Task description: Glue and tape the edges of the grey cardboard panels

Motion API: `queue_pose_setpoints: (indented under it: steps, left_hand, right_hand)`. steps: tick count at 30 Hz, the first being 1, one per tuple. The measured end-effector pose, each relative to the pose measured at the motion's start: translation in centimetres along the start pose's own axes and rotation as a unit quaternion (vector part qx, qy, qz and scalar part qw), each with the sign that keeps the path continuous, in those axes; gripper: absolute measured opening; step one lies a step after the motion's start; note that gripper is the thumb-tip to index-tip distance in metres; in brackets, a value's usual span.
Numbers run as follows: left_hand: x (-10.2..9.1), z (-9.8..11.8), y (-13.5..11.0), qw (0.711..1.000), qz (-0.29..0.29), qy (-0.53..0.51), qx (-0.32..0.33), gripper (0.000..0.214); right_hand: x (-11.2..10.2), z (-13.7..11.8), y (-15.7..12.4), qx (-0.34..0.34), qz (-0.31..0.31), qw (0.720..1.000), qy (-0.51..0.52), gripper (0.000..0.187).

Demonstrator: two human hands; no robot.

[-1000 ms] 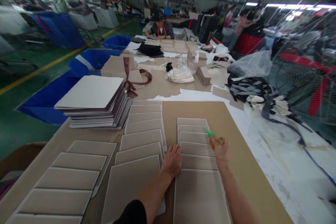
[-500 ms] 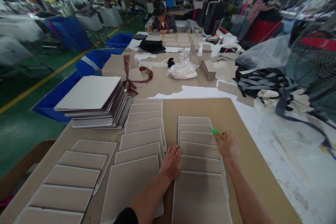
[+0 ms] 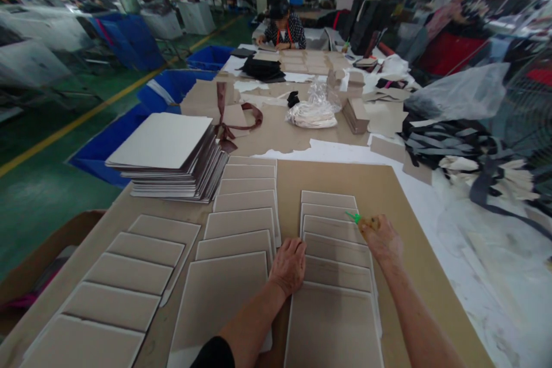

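In my right hand (image 3: 383, 238) is a small yellowish squeeze bottle (image 3: 369, 224) with a thin green nozzle (image 3: 354, 217). The nozzle points left across the upper right part of a row of overlapping beige panels (image 3: 334, 322) with pale edges. My left hand (image 3: 288, 265) lies palm down against the left side of that row, fingers slightly bent and close together. Left of it runs a second overlapping row of panels (image 3: 224, 299). A third row (image 3: 116, 270) fans out near the table's left side.
A tall stack of boards (image 3: 164, 141) stands at the left edge, near blue bins (image 3: 107, 138). Farther along are a brown strap (image 3: 250, 118), a plastic-wrapped white bundle (image 3: 313, 115) and dark fabric strips (image 3: 448, 138). Another person (image 3: 282, 29) sits at the far end.
The view has swung a little left, so the scene sits farther right. The green nozzle has shifted slightly left over the panels. My left hand stays against the same row.
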State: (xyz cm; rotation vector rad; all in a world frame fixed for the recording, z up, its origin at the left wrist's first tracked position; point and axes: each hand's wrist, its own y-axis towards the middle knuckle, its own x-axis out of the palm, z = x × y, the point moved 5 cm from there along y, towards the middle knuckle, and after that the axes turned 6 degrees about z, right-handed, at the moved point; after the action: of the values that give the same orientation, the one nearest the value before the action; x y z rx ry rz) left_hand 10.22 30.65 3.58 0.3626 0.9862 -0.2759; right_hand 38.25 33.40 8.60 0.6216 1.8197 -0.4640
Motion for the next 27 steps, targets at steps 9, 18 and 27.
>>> queue_pose_setpoints:
  steps: [9,18,27]
  left_hand:
    - [0.0,0.1,-0.1,1.0,-0.003,0.0,0.001,0.029]
    - [0.3,-0.1,-0.2,1.0,0.002,0.004,0.002,0.034]
    - [-0.1,0.1,0.0,1.0,-0.003,0.009,0.003,0.029]
  right_hand:
    - [1.9,-4.2,-1.9,-0.038,-0.017,0.998,0.056,0.025]
    - [3.5,-8.5,-4.2,-0.075,-0.028,0.98,0.184,0.017]
    - [5.6,-5.6,-3.4,0.049,-0.039,0.928,0.368,0.038]
